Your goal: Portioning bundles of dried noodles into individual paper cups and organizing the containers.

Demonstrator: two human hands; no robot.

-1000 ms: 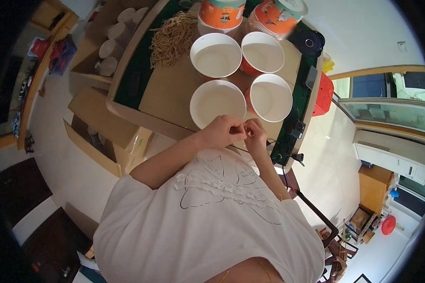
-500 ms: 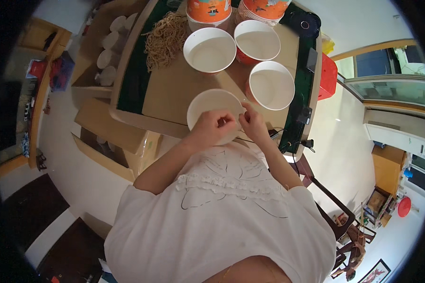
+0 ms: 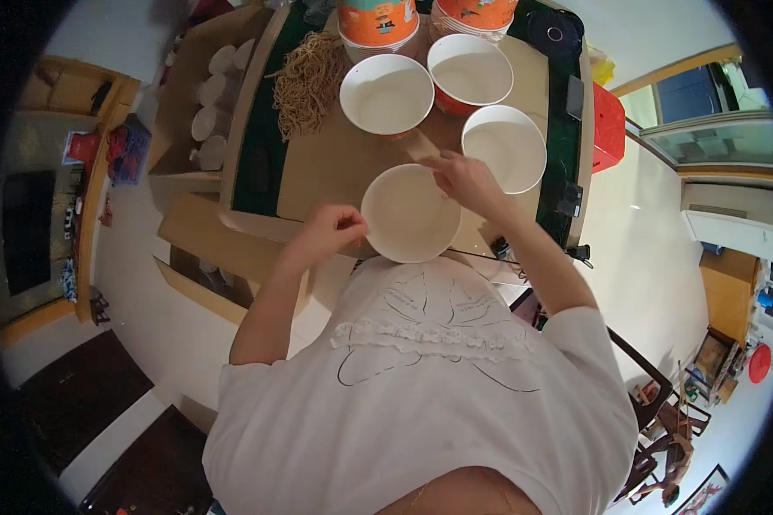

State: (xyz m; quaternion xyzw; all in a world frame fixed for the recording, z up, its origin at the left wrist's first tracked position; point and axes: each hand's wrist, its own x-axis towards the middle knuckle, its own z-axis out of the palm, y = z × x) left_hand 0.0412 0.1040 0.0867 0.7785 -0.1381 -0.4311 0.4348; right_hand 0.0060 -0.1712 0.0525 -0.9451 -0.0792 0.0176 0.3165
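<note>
A white-lined paper bucket (image 3: 410, 215) stands at the table's near edge, against my shirt, its open mouth facing up. My left hand (image 3: 325, 233) is at its left rim, thumb and fingers pinched together; whatever may be between them is too small to make out. My right hand (image 3: 468, 184) reaches over the far right rim with its fingers curled together and pointing left; their grip is partly hidden. Beyond it stand three more open buckets: one (image 3: 386, 94) at left, one (image 3: 471, 73) behind, and one (image 3: 504, 148) at right. A tangled bundle of tan cords (image 3: 307, 81) lies at the far left.
Stacks of orange printed buckets (image 3: 378, 21) stand at the table's far side. A dark round object (image 3: 556, 36) and small black devices (image 3: 569, 199) line the right edge. Cardboard boxes (image 3: 185, 159) holding white cups are on the left. A red container (image 3: 608, 127) is beyond the right edge.
My hands, close together over the near bucket before, have parted: the left moved to its left rim, the right to the far right rim. The whole view shifted slightly.
</note>
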